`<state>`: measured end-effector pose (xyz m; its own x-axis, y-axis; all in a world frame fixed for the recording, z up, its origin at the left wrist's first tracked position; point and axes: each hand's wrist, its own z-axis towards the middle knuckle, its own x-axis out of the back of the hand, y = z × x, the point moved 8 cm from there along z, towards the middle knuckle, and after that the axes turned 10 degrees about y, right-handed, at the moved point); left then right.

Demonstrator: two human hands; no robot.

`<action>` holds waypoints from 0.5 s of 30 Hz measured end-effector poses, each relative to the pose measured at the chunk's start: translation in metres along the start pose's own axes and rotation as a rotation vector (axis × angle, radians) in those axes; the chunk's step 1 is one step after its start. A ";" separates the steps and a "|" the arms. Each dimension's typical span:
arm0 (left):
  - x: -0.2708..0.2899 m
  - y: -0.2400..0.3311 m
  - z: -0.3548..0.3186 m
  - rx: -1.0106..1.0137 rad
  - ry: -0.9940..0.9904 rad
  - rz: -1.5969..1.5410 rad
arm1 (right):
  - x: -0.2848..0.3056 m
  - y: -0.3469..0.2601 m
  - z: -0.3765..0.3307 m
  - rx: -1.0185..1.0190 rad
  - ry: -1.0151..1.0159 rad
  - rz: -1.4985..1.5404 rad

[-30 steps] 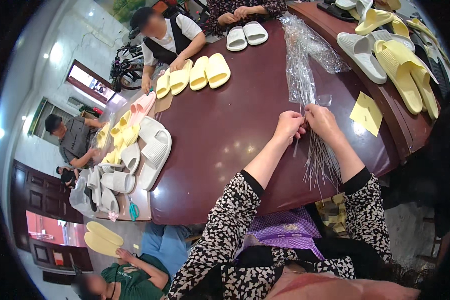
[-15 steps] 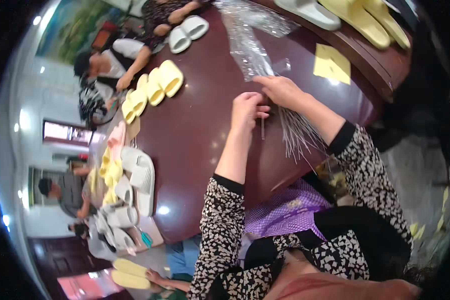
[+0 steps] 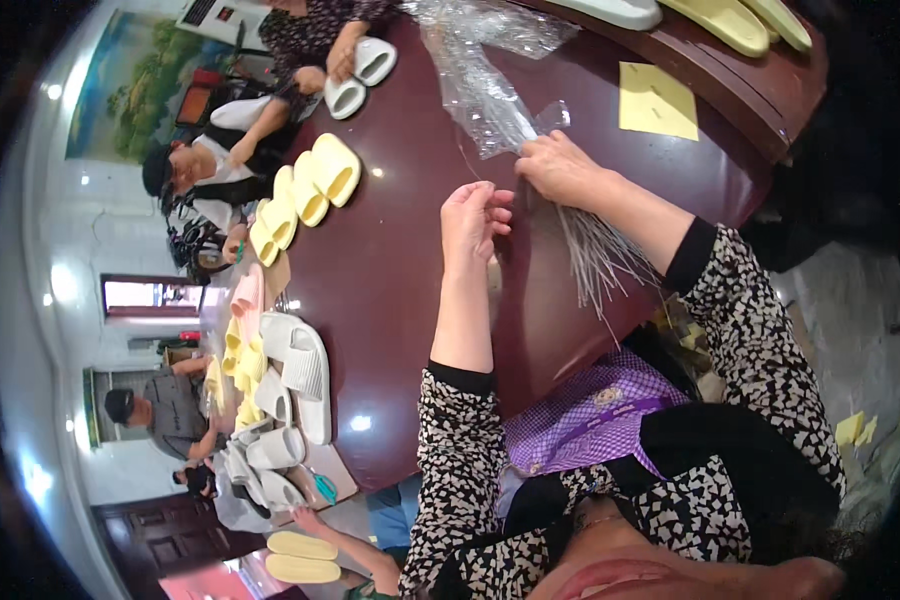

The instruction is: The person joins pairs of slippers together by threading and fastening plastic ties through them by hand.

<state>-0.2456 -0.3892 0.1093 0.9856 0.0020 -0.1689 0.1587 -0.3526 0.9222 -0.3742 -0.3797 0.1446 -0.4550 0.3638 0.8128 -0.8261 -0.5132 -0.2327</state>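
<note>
**Hands sorting thin grey strips at a dark red table**

Head view: the right hand (image 3: 560,168) is closed around the top of a bundle of grey strips (image 3: 600,255), where a clear plastic bag (image 3: 480,85) narrows to meet it. The strips fan out toward the table edge, which suggests the grip keeps them gathered at one end so single ones can be drawn off. The left hand (image 3: 475,215) is raised just beside the bundle, fingers curled with the tips drawn together, apparently pinching one fine strand; the strand itself is too thin to be sure of. Both sleeves are black-and-white patterned.

The table (image 3: 400,280) is glossy dark red. A square yellow paper sheet (image 3: 657,100) lies flat near the far right rim, well apart from the hands. Yellow slippers (image 3: 305,190) sit in a row at the far left, white slippers (image 3: 295,370) are heaped along the left edge, and a white pair (image 3: 360,75) lies under another person's hands at the far side. A landscape picture (image 3: 130,85) hangs on the wall.
</note>
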 end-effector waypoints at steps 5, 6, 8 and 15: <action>0.022 0.008 -0.013 0.054 -0.005 -0.119 | 0.002 0.009 0.002 -0.040 0.049 -0.027; 0.031 0.013 -0.015 0.031 0.018 -0.134 | 0.003 0.012 0.002 -0.056 0.057 -0.041; 0.044 0.013 -0.023 0.066 -0.009 -0.197 | 0.005 0.014 0.003 -0.050 0.066 -0.048; 0.122 0.007 -0.050 0.073 0.064 -0.346 | 0.011 0.028 0.001 -0.092 0.138 -0.053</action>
<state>-0.1213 -0.3450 0.1124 0.8760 0.1906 -0.4430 0.4818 -0.3869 0.7862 -0.4024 -0.3909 0.1477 -0.4463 0.4951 0.7455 -0.8740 -0.4199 -0.2445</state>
